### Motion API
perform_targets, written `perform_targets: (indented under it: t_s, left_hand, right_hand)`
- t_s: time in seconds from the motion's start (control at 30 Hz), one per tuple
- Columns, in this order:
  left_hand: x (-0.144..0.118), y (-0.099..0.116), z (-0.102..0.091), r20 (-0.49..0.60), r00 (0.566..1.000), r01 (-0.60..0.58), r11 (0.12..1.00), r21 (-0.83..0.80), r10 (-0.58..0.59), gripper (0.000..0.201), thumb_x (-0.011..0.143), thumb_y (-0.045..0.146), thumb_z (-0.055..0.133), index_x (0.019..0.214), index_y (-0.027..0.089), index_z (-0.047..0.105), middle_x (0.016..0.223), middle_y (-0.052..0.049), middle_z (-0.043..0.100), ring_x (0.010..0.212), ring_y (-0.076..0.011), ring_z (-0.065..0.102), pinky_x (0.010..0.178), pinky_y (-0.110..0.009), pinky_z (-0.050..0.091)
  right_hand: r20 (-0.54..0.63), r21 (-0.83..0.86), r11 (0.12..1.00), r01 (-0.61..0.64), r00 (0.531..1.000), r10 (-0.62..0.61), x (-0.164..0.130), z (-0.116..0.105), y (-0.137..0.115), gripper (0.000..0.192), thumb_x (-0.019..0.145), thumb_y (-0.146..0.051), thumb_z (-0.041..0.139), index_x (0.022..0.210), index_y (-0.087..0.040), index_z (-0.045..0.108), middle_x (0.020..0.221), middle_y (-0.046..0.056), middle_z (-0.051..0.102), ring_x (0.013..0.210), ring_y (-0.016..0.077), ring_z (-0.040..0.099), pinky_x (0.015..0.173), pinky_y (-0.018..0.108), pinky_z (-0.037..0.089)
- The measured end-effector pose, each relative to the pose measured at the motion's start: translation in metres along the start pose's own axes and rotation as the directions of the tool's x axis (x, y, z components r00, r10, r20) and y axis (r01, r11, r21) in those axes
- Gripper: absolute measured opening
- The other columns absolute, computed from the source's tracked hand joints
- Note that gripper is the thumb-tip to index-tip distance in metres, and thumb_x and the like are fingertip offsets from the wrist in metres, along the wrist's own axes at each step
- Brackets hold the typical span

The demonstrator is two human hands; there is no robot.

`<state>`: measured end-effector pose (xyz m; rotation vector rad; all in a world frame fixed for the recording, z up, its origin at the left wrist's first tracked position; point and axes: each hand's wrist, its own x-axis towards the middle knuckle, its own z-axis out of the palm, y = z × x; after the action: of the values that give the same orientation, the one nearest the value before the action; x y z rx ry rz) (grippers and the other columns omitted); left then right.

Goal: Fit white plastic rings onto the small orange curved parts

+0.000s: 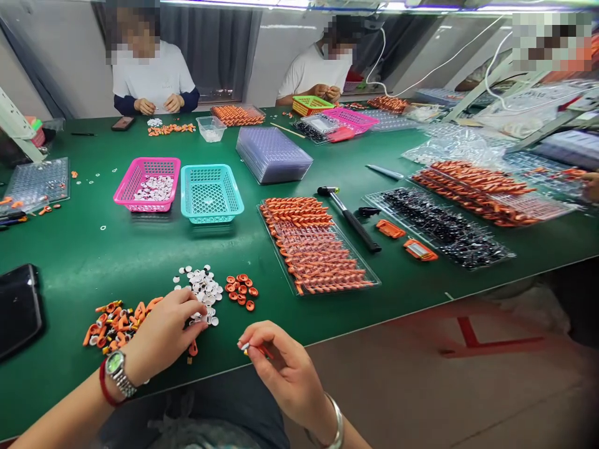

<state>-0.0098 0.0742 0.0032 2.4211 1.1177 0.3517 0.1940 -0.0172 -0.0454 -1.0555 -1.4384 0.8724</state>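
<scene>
Left hand (166,330) resting on the green table (84,249), fingertips pinched down into the near edge of the white disc pile (202,288), apparently closed on one disc, though the piece itself hides under the fingers. Wristwatch (116,369) and red band on that wrist.

Right hand (281,365) held just off the table's near edge, above the lap, thumb and forefinger closed on a small orange part (256,349) with a pale tip at its left end (kept close to the body, probably for a steady view of it).

Piles sorted by kind within easy reach: orange clips (116,321) to the left of the left hand, white discs in front of it, small orange rings (241,290) just beside the discs on the right. One stray orange piece (193,349) lying under the left hand.

Farther out, a clear tray of orange parts (318,249), rows neatly laid. Beside it a hammer (350,217), then a tray of black parts (440,227). Pink basket (147,184) holding white discs, teal basket (211,193) next to it, a stack of clear trays (274,154) behind. Dark phone (19,308) at far left.

Two other people seated across the table, hands busy with small parts.
</scene>
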Motion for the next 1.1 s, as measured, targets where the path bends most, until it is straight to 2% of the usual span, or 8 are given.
perform_targets:
  t_s: [0.13,0.3,0.37,0.47,0.57,0.77,1.0,1.1]
  left_hand:
    - [-0.014,-0.001,-0.006,-0.066,0.998,0.019,0.997,-0.073,-0.024,0.008,0.088,0.018,0.063,0.092,0.021,0.069,0.087,-0.001,0.067,0.081,-0.0167,0.064,0.072,-0.027,0.049]
    - [-0.033,0.007,0.002,-0.185,0.979,0.015,0.938,-0.348,-0.084,0.008,0.085,0.016,0.066,0.090,0.020,0.070,0.078,0.000,0.070,0.072,-0.0141,0.065,0.066,-0.023,0.051]
    - [-0.042,0.009,0.007,-0.235,0.966,0.013,0.925,-0.379,-0.110,0.010,0.084,0.015,0.066,0.089,0.021,0.071,0.077,0.001,0.071,0.069,-0.0131,0.067,0.064,-0.020,0.052]
    - [-0.054,0.012,0.013,-0.330,0.937,-0.013,0.931,-0.365,-0.116,0.016,0.082,0.013,0.067,0.092,0.023,0.073,0.081,0.002,0.076,0.072,-0.0125,0.071,0.068,-0.017,0.055]
    - [-0.061,0.016,0.015,-0.389,0.913,-0.035,0.927,-0.373,-0.122,0.023,0.078,0.010,0.069,0.095,0.025,0.073,0.085,0.003,0.078,0.074,-0.0113,0.074,0.072,-0.014,0.055]
    - [-0.069,0.018,0.018,-0.387,0.907,-0.033,0.885,-0.464,-0.169,0.022,0.077,0.010,0.071,0.090,0.027,0.075,0.081,0.005,0.079,0.070,-0.0107,0.074,0.070,-0.011,0.056]
    - [-0.079,0.016,0.024,-0.379,0.903,-0.038,0.838,-0.545,-0.205,0.030,0.074,0.006,0.072,0.093,0.030,0.076,0.081,0.006,0.080,0.069,-0.0105,0.075,0.069,-0.010,0.056]
    - [-0.081,0.016,0.025,-0.367,0.892,0.006,0.817,-0.576,-0.265,0.030,0.072,0.007,0.075,0.090,0.031,0.077,0.079,0.006,0.079,0.069,-0.0107,0.075,0.069,-0.010,0.056]
  right_hand:
    - [0.065,0.019,0.997,-0.071,0.996,0.069,0.006,0.013,-0.003,0.008,0.092,-0.018,0.052,0.086,-0.019,0.057,0.103,0.010,0.067,0.093,0.0194,0.066,0.076,0.029,0.055]
    - [0.159,0.244,0.959,-0.144,0.981,0.107,0.006,0.030,-0.010,0.006,0.092,-0.021,0.052,0.087,-0.019,0.054,0.111,0.013,0.066,0.097,0.0202,0.066,0.082,0.031,0.055]
    - [0.185,0.303,0.936,-0.178,0.975,0.126,0.005,0.033,-0.014,0.006,0.093,-0.021,0.052,0.088,-0.020,0.054,0.110,0.012,0.066,0.097,0.0198,0.066,0.083,0.031,0.054]
    - [0.225,0.288,0.935,-0.207,0.964,0.144,0.004,0.034,-0.019,0.006,0.093,-0.019,0.052,0.088,-0.020,0.055,0.110,0.012,0.066,0.100,0.0200,0.065,0.085,0.031,0.053]
    - [0.237,0.200,0.965,-0.169,0.964,0.120,0.004,0.034,-0.024,0.008,0.091,-0.015,0.052,0.087,-0.021,0.056,0.108,0.010,0.068,0.102,0.0195,0.064,0.085,0.029,0.052]
    - [0.235,0.096,0.989,-0.110,0.968,0.085,0.004,0.038,-0.032,0.010,0.087,-0.013,0.053,0.087,-0.022,0.056,0.100,0.007,0.071,0.086,0.0158,0.066,0.070,0.022,0.051]
    - [0.259,0.084,0.981,-0.178,0.954,0.151,0.006,0.041,-0.040,0.007,0.087,-0.016,0.052,0.087,-0.019,0.058,0.092,0.007,0.070,0.078,0.0153,0.064,0.068,0.023,0.050]
    - [0.262,0.008,0.975,-0.221,0.942,0.211,0.009,0.040,-0.043,0.007,0.087,-0.020,0.052,0.083,-0.018,0.058,0.077,0.003,0.064,0.066,0.0136,0.057,0.060,0.022,0.045]
